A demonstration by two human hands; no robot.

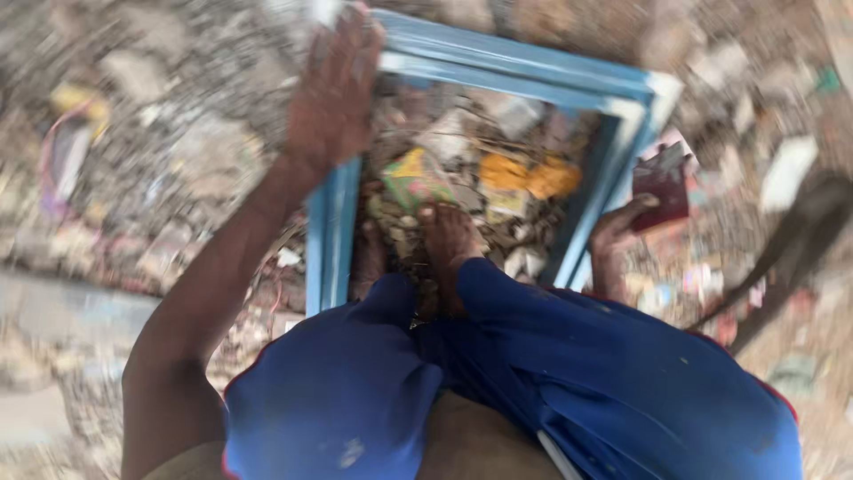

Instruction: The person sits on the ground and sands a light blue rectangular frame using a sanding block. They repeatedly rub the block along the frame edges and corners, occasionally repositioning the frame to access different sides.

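Note:
A light blue wooden frame [520,67] lies on littered ground, and my bare feet stand inside it. My left hand [333,93] reaches out over the frame's far left corner with fingers spread, touching or just above the wood; motion blur hides the contact. My right hand [617,240] rests at the frame's right rail, thumb out, next to a dark red flat packet [662,182]. Whether the fingers grip the rail is unclear. My blue shorts [533,382] fill the bottom of the view.
Rubble, scraps of paper and coloured wrappers cover the ground all around and inside the frame, including a green and yellow packet [418,178] and orange scraps [533,175]. A dark strip [791,249] lies at the right. The picture is strongly blurred.

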